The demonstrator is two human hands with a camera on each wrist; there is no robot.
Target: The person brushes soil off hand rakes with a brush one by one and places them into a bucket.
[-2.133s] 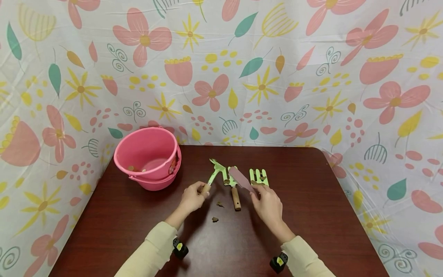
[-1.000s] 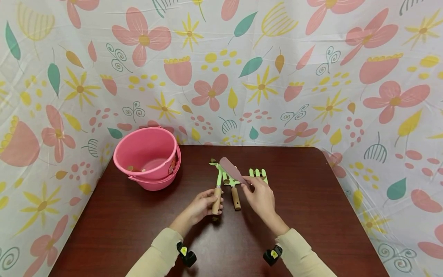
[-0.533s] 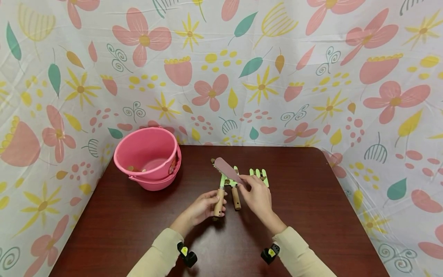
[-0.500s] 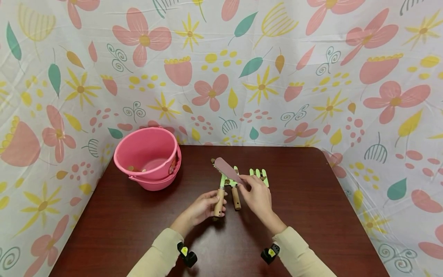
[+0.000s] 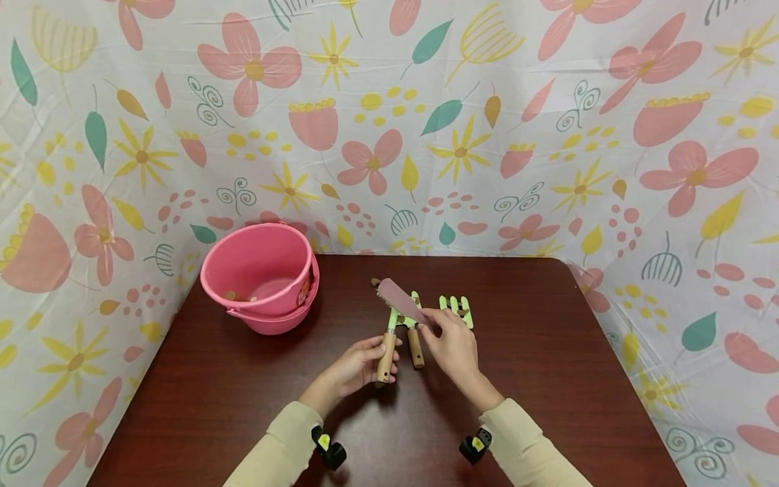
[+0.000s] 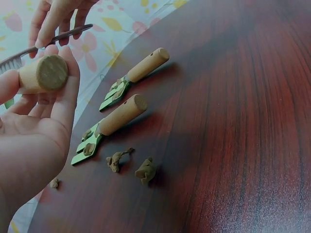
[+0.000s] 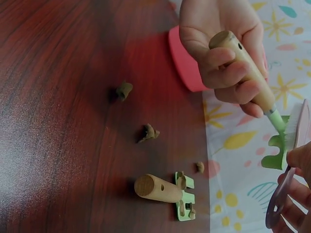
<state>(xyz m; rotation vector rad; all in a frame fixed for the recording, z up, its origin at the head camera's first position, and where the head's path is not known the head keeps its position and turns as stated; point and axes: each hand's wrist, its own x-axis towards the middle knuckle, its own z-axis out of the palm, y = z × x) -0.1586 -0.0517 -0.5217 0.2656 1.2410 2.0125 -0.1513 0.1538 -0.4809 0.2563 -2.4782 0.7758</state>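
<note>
In the head view my left hand (image 5: 356,365) grips the wooden handle (image 5: 386,358) of a small garden rake. My right hand (image 5: 453,341) pinches a pink brush (image 5: 398,297), whose back covers most of the rake's head from above. The right wrist view shows its white bristles (image 7: 292,127) against the rake's green tined head (image 7: 276,158). Just beyond the rake, a green garden fork (image 5: 415,348) lies on the table with brown clumps on its tines. Another green fork-like tool (image 5: 465,312) lies farther right, partly hidden behind my right hand.
Two nested pink buckets (image 5: 258,277) stand at the back left, with small bits inside the upper one. Brown soil-like clumps (image 6: 146,171) lie on the dark wood table (image 5: 548,379). A flowered cloth (image 5: 389,135) hangs behind the table and along both sides.
Over two seconds, my left hand has moved right and closer, turning the rake's handle towards me. My right hand has brought the brush left over the rake's head. Little differs from half a second ago.
</note>
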